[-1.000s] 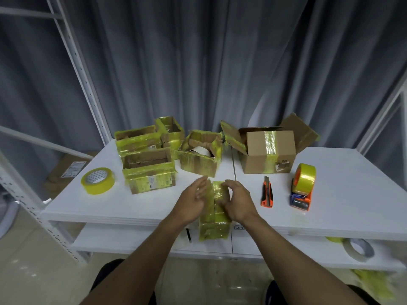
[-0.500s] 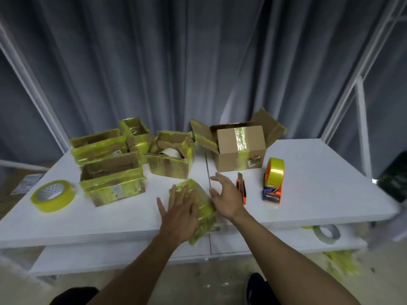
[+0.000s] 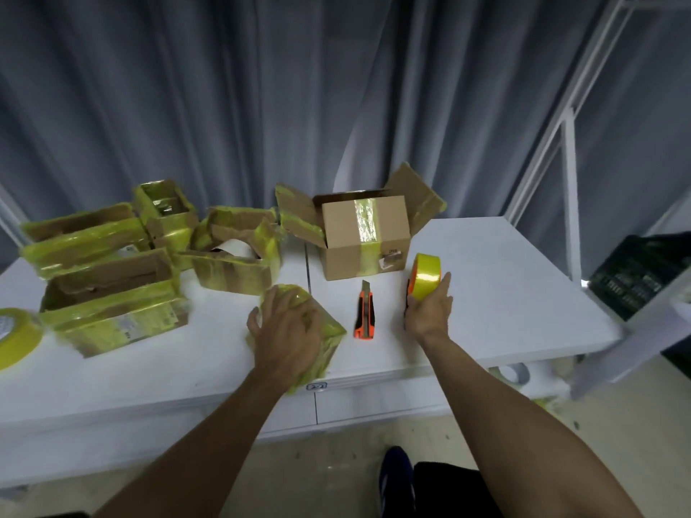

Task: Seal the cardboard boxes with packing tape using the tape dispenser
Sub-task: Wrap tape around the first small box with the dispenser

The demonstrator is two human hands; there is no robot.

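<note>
Desk (image 3: pixel 504 293), counts: 6 cardboard boxes, 1 tape dispenser, 1 utility knife, 1 loose tape roll. A second roll sits on the shelf below.

Boxes:
- 4 open ones, heavily wrapped in yellow tape, clustered at left: far-left box (image 3: pixel 86 233), rear box (image 3: pixel 164 207), middle box (image 3: pixel 239 256), front box (image 3: pixel 112 304).
- 1 brown box (image 3: pixel 364 237) at centre rear, flaps open, with one yellow tape strip down its front face.
- 1 small wrapped box (image 3: pixel 329 330) at the near edge, tilted, fully covered in yellow tape.

Left hand (image 3: pixel 288 330): lies on top of the small wrapped box, fingers spread and bent over its far upper side, gripping it.

Right hand (image 3: pixel 430 310): closed round the tape dispenser (image 3: pixel 424 274), one finger extended up the right side of its yellow roll. The dispenser's orange body shows at the left of the roll. Whether it rests on the desk or is lifted: cannot tell.

Utility knife (image 3: pixel 364 312), orange and black, lies flat between the two hands, touching neither.

Loose tape roll (image 3: pixel 15 334), yellow, at the left frame edge, blurred. Grey roll (image 3: pixel 518 373) on the lower shelf at right
</note>
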